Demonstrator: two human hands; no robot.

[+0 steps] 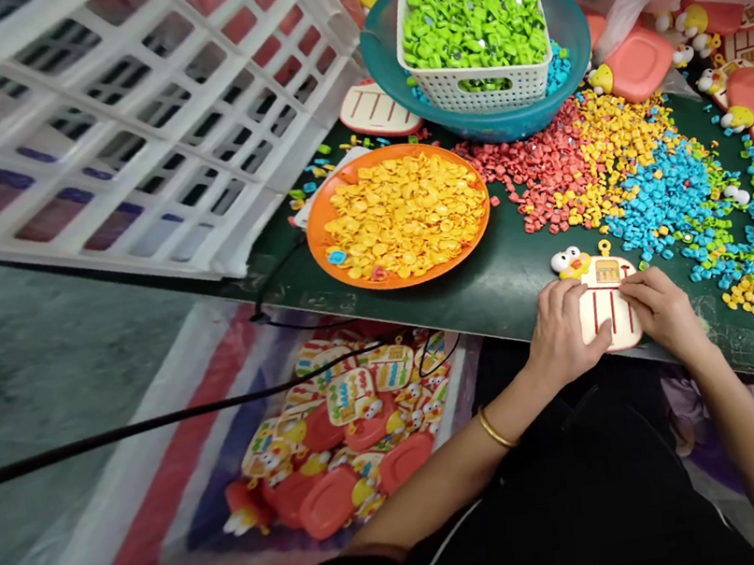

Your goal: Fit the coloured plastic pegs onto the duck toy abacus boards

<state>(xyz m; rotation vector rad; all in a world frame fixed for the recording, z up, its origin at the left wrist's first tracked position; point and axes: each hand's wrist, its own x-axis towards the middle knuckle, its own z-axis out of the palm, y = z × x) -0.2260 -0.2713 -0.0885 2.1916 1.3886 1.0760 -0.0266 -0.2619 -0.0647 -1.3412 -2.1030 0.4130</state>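
Note:
At the table's front edge, a cream toy board (606, 321) with red slots, a yellow loop on top and a bulging-eyed duck head lies face up. My left hand (562, 335) grips its left side, thumb across the lower face. On the right side my right hand (665, 310) has its fingers pinched together against the board's face, close to a small red mark; whatever may be between the fingertips is hidden. Just beyond the board are loose blue pieces (654, 194), red pieces (545, 172) and yellow pieces (622, 123) in heaps.
An orange plate (315, 240) of yellow pieces stands left. Behind it, a teal basin (378, 56) carries a white basket (478, 78) of green pieces. A white crate (201, 148) leans at left. Below, a lined box (189, 499) holds similar toys. A black cable (157, 421) crosses the left.

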